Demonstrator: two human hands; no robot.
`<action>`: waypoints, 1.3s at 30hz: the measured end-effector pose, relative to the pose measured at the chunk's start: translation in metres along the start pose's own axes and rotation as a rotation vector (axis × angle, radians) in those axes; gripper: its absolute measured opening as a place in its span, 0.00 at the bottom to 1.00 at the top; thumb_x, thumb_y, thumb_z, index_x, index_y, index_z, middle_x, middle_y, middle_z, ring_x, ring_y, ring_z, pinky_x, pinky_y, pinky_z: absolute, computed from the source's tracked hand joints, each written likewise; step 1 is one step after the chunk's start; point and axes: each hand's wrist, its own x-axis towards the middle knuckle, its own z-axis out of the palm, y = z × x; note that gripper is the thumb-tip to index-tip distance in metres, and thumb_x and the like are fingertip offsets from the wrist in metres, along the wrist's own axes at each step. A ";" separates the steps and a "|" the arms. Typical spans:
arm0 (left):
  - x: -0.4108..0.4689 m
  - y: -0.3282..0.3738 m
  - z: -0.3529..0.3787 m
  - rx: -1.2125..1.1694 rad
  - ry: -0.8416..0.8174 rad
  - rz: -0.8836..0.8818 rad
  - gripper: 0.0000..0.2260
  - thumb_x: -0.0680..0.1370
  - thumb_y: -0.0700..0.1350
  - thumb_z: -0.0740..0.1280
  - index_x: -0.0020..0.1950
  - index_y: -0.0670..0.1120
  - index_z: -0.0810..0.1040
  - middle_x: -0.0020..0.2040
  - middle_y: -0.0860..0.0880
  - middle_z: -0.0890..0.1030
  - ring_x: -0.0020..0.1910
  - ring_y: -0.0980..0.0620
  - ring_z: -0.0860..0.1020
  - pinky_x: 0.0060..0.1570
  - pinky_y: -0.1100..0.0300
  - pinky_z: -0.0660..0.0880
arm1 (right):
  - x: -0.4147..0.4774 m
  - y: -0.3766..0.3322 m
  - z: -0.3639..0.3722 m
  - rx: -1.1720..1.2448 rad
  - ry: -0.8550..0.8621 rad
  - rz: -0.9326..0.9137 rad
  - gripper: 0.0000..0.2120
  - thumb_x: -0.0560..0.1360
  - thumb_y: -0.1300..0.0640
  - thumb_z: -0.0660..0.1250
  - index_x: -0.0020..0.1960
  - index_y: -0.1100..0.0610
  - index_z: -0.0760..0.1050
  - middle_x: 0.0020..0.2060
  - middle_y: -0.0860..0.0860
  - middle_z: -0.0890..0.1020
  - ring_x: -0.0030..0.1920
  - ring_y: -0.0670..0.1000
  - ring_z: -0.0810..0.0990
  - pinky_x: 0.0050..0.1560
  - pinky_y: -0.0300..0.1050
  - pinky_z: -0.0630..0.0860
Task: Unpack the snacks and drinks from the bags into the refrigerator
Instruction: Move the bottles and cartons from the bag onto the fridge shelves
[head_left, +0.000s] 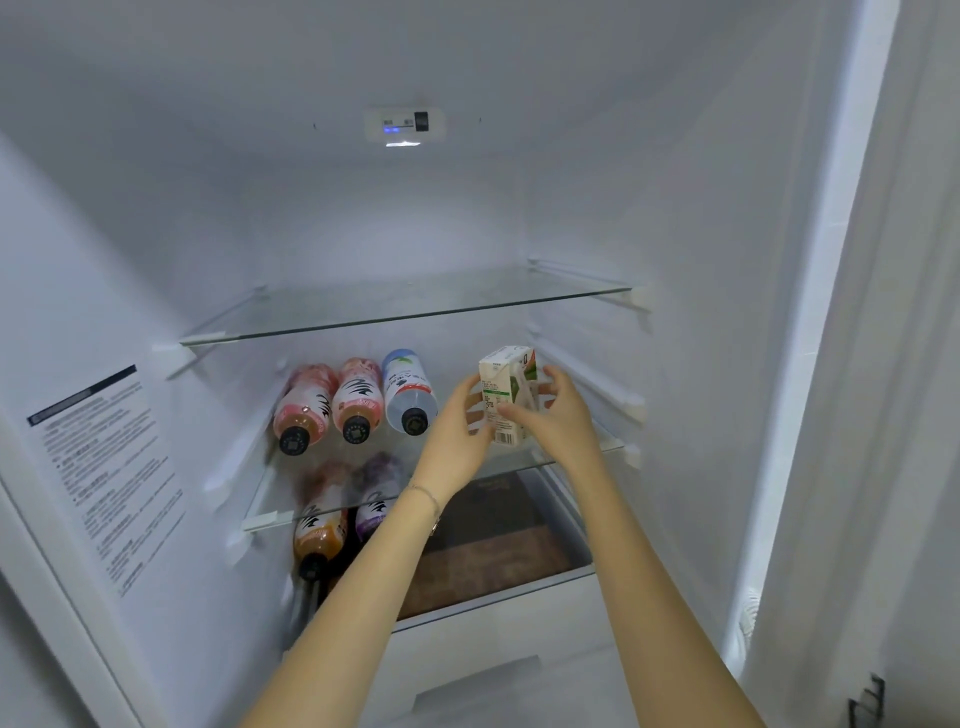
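Over the middle shelf (540, 460), carton (501, 400) held upright.

The place looked domestic, most likely a home kitchen, seen from before an open refrigerator (395, 218). Its white interior held glass shelves (415, 306), drink bottles (357, 400) lying at the middle shelf's left edge, and a lit control panel (405, 124) overhead.

I hold the small white-and-green drink carton (506, 397) upright in my left hand (457, 431) and right hand (558, 413), at the right of the refrigerator's (675, 208) middle shelf (587, 451). To its left lie a pink bottle (306, 405), another pink bottle (358, 397) and a white-labelled bottle (408, 392), caps near. On the shelf below lie an orange bottle (322, 522) and a purple bottle (376, 493).
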 end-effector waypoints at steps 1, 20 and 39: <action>-0.005 0.000 -0.002 0.025 0.034 -0.001 0.24 0.80 0.39 0.64 0.74 0.49 0.62 0.65 0.54 0.71 0.63 0.58 0.71 0.60 0.65 0.70 | 0.008 0.004 0.004 -0.039 -0.006 0.005 0.33 0.67 0.50 0.77 0.68 0.53 0.69 0.58 0.46 0.76 0.57 0.47 0.76 0.55 0.43 0.75; -0.081 -0.111 -0.011 0.673 -0.045 0.247 0.24 0.77 0.60 0.58 0.70 0.52 0.72 0.66 0.54 0.76 0.66 0.57 0.72 0.67 0.55 0.70 | 0.077 0.017 0.036 -0.341 0.040 0.080 0.35 0.69 0.52 0.76 0.68 0.61 0.61 0.63 0.58 0.70 0.62 0.58 0.74 0.53 0.47 0.72; -0.067 -0.168 -0.028 0.966 0.035 -0.121 0.28 0.73 0.28 0.65 0.72 0.44 0.70 0.73 0.43 0.66 0.74 0.40 0.59 0.61 0.49 0.75 | 0.142 0.044 0.055 -0.327 0.057 0.085 0.32 0.69 0.53 0.76 0.66 0.62 0.67 0.62 0.57 0.76 0.58 0.57 0.79 0.51 0.47 0.79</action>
